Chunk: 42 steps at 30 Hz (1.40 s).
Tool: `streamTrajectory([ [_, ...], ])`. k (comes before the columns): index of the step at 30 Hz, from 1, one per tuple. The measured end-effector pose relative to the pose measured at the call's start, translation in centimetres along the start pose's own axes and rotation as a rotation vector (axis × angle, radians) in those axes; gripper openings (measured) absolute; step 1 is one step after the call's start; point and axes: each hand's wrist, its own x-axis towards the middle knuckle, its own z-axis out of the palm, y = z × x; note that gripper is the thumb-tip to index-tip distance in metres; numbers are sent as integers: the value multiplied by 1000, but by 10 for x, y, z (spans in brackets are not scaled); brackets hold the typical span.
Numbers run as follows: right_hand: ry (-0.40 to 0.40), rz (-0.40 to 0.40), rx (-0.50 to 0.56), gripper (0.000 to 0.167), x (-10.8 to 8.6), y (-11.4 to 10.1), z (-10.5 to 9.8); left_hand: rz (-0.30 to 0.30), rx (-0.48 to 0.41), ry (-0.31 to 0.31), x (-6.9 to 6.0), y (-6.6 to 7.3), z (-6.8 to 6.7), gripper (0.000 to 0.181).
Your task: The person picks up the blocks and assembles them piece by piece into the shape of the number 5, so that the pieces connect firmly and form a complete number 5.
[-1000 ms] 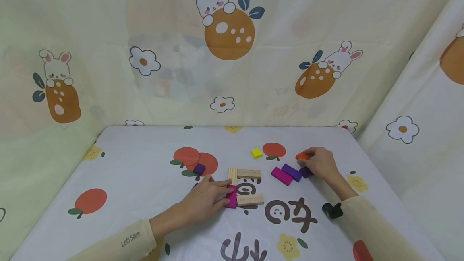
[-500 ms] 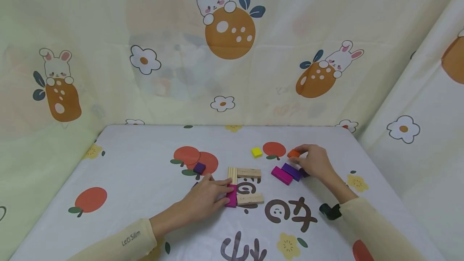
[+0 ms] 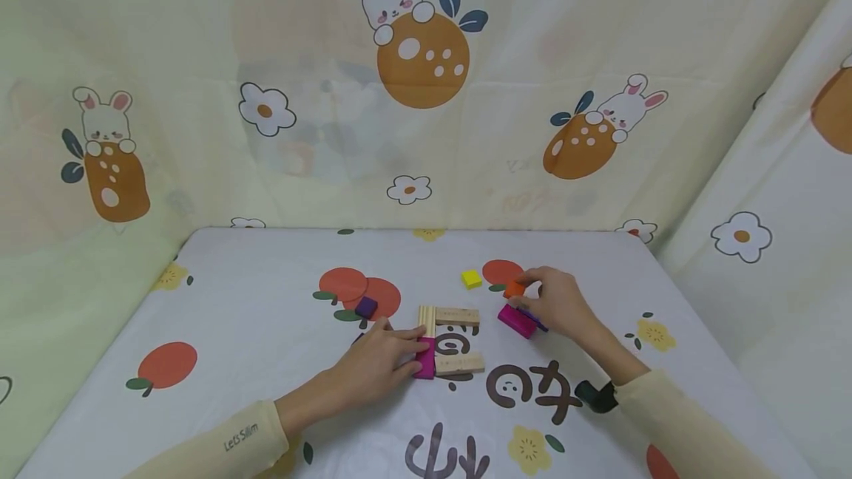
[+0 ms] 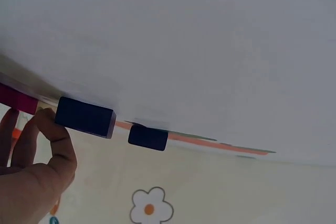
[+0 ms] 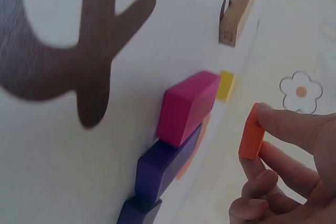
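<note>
My right hand (image 3: 555,303) pinches an orange block (image 5: 253,132) between thumb and fingers, just behind a magenta block (image 5: 189,107) and a purple block (image 5: 168,166). In the head view that hand partly covers the purple block. My left hand (image 3: 376,364) touches the left side of a frame of blocks, its fingertips on another magenta block (image 3: 424,361) and the plain wooden piece (image 3: 427,320) behind it. Two plain wooden blocks, the far one (image 3: 457,317) and the near one (image 3: 459,365), extend rightward from that side.
A yellow block (image 3: 471,279) lies toward the back. Left of the frame is a small dark purple block (image 3: 366,307); another dark block (image 4: 85,117) sits beside my left hand, mostly hidden in the head view. A black object (image 3: 597,396) shows at my right cuff.
My right hand has moved left with the orange block, passing over the dark and purple blocks toward the magenta one. The left hand and the frame of blocks stay in place.
</note>
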Motion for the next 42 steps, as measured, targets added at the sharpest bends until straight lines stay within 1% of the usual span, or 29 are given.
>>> streamTrajectory([
  [8, -40, -117, 7, 35, -8, -11, 6, -8, 11, -5, 0, 1, 0, 39],
  [15, -110, -109, 34, 36, -10, -11, 16, -4, 2, -1, 0, 1, 0, 39],
  [21, -142, -128, 24, 35, -8, -12, 23, -10, -9, -7, 0, 1, -1, 39],
  [27, -150, -132, 19, 35, -5, -13, 29, -4, -6, -6, 0, 0, 0, 39],
  [36, -158, -108, -5, 36, -5, -15, 35, 0, -2, -8, 0, 1, -1, 40],
  [42, -161, -144, -17, 36, -4, -15, 36, 0, -1, -9, 0, 2, -2, 39],
])
